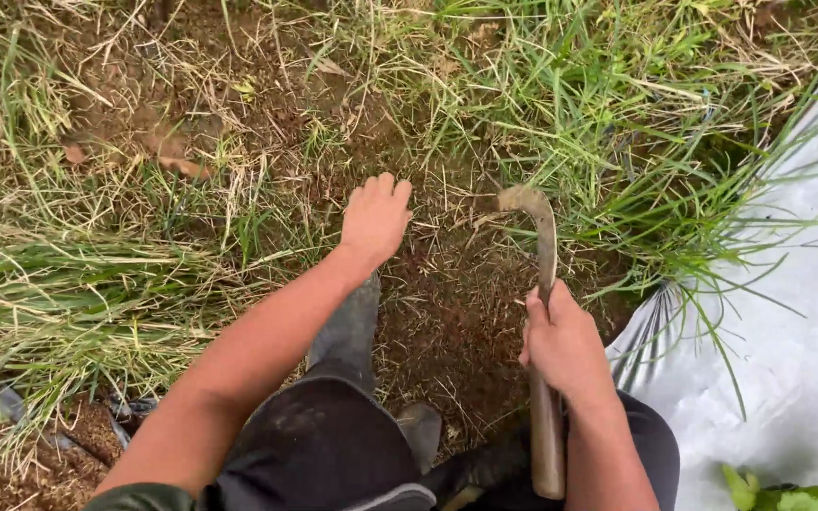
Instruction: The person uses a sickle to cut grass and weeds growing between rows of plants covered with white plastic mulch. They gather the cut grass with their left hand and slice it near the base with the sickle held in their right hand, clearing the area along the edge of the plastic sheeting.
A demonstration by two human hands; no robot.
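Head camera looks straight down on a curved, rust-brown metal sickle blade on a worn wooden handle (546,312), which stands nearly upright in the picture with its hooked tip bent over to the left above a patch of bare brown soil strewn with dry grass clippings (447,303). Wrapped around the middle of that handle is the right hand (565,345), closed in a firm grip with the thumb laid along the shaft; the lower end of the handle runs down past the wrist. Left of the sickle's hook, and apart from it, the left hand (376,220) lies palm down on the soil with its fingers together and lightly curled; it holds nothing that can be seen. Below the sickle's hook and between the two forearms, a dark grey rubber boot (352,326) and dark trousers smeared with dirt (319,445) show the person crouching over the patch. Beyond the sickle's tip and to its right grows a thick tuft of long green grass blades (617,142), some of them arching over a sheet of pale grey plastic ground cover (797,331) that fills the area right of the handle. Far left of the sickle, flattened yellowish dry grass mixed with green stems (78,274) covers the ground. A few green leaves (788,492) show by the sheet, right of the handle's lower end.
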